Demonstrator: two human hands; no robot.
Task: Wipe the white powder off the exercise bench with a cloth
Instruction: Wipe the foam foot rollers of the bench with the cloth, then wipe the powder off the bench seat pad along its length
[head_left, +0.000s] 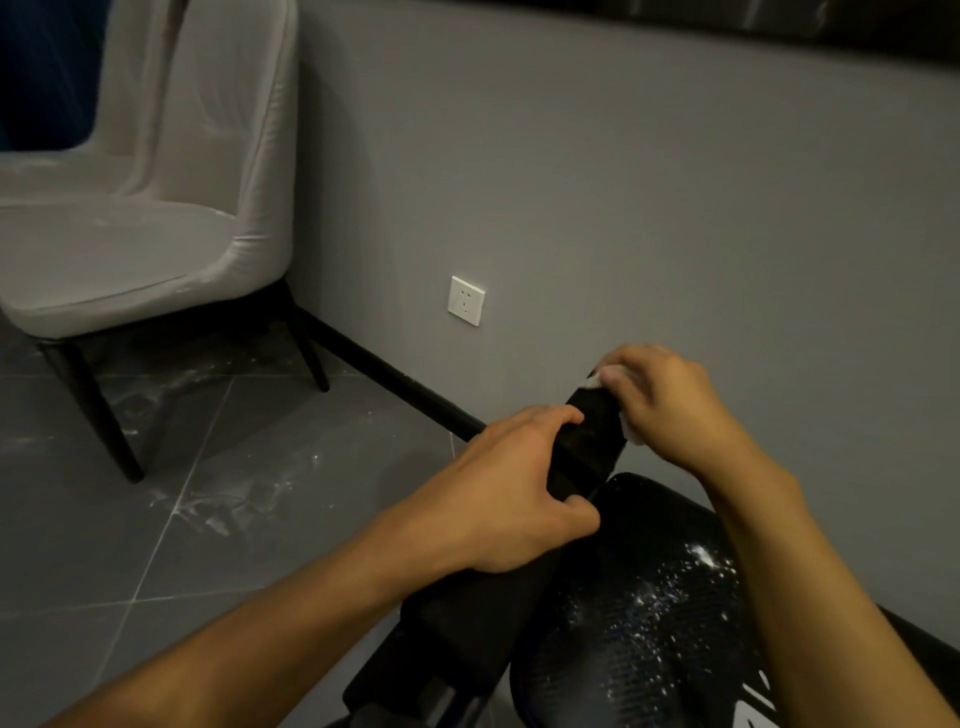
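A black padded part of the exercise bench (592, 431) rises at a slant toward the wall. My left hand (498, 493) grips its near side, thumb across the front and fingers over the top edge. My right hand (670, 410) holds a white cloth (592, 382) against the pad's far upper end; only small bits of the cloth show past my fingers. Below lies a black seat pad (649, 613) sprinkled with white powder (701, 558).
A grey upholstered chair (130, 223) on black legs stands at the left. The dark tiled floor (234, 499) carries white powder smears. A grey wall with a white socket (466, 301) and black skirting is just behind the bench.
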